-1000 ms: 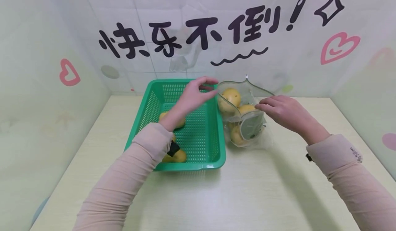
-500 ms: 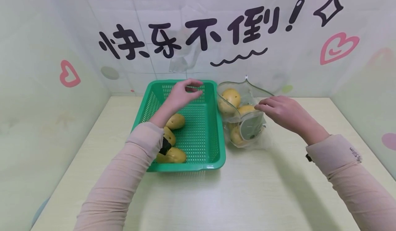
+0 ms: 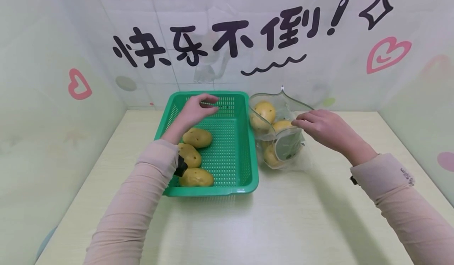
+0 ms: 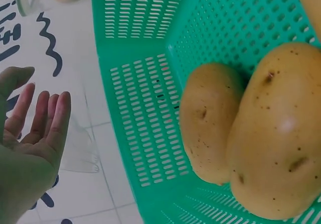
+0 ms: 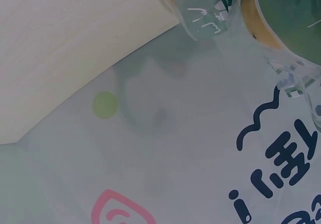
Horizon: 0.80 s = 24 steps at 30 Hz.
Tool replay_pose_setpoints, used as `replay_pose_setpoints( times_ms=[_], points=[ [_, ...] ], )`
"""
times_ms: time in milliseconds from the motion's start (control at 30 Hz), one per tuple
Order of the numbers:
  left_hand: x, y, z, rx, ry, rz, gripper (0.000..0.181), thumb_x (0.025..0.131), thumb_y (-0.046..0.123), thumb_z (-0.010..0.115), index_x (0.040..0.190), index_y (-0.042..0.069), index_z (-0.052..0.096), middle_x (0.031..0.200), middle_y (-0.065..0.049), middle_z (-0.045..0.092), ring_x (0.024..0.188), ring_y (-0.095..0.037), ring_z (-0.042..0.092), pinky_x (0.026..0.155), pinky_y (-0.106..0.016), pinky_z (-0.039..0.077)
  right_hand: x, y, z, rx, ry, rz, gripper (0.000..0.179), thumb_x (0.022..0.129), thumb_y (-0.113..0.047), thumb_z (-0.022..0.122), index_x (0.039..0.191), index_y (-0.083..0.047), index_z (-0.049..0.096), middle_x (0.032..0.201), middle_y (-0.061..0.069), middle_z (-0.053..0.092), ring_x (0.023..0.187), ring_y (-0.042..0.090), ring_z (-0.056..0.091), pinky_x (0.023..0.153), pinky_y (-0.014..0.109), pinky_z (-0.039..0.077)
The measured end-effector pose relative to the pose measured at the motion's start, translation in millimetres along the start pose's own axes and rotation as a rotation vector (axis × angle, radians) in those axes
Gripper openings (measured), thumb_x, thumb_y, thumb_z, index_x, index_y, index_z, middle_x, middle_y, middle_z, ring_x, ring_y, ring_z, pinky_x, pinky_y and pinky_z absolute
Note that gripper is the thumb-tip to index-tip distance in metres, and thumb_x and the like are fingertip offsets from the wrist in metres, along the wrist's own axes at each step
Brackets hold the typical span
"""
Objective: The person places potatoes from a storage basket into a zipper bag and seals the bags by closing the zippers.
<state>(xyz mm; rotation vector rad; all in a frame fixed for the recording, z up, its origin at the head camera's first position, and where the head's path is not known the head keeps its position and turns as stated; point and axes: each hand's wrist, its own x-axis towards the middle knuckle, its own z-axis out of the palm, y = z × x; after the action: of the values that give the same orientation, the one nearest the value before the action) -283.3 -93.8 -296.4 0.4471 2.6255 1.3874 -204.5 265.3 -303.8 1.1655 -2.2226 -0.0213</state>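
My left hand [image 3: 196, 110] hovers over the back left of a green plastic basket [image 3: 254, 178], fingers relaxed and nothing in them. Inside, along the left side, lie three potatoes: a back one [image 3: 197, 138], a middle one [image 3: 190, 155] and a front one [image 3: 196, 177]. Two potatoes loom large in the left wrist view, the nearer potato [image 4: 281, 133] beside a smaller potato [image 4: 210, 123]. Right of the basket stands a clear zip bag [image 3: 283, 99], its mouth spread, with several potatoes [image 3: 265, 110] in it. My right hand [image 3: 320, 129] pinches the bag's right rim.
Basket and bag stand side by side on a pale wooden table [image 3: 283, 225], the bag close to the basket's right wall. Behind them rises a printed white backdrop [image 3: 220, 71] with dark lettering. A black wrist strap [image 3: 181, 166] shows at the left cuff.
My left hand has moved left, from beside the bag's mouth to over the basket, uncovering the potatoes there. My right hand keeps its hold on the bag's rim.
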Motion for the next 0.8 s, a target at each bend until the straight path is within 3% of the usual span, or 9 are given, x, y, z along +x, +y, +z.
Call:
replay_pose_setpoints(
  times_ms=[300, 800],
  points=[
    [0.0, -15.1, -2.4, 0.033, -0.024, -0.026, 0.041, 0.093, 0.011, 0.059, 0.133, 0.004, 0.052, 0.14, -0.018, 0.05, 0.125, -0.032, 0.05, 0.103, -0.044, 0.046, 0.6, 0, 0, -0.003, 0.002, -0.008, 0.035, 0.069, 0.015, 0.067, 0.098, -0.004, 0.068, 0.089, 0.01, 0.071, 0.078, 0.027, 0.067, 0.067, 0.042, 0.055],
    [-3.8, -32.5, -4.6, 0.083, -0.095, -0.098, 0.046, 0.092, 0.007, 0.058, 0.137, 0.003, 0.048, 0.143, -0.018, 0.047, 0.127, -0.035, 0.047, 0.105, -0.046, 0.043, 1.1, 0, 0, 0.0, 0.006, -0.01, 0.035, 0.069, 0.015, 0.067, 0.098, -0.004, 0.068, 0.088, 0.01, 0.071, 0.078, 0.026, 0.067, 0.068, 0.042, 0.055]
  ],
)
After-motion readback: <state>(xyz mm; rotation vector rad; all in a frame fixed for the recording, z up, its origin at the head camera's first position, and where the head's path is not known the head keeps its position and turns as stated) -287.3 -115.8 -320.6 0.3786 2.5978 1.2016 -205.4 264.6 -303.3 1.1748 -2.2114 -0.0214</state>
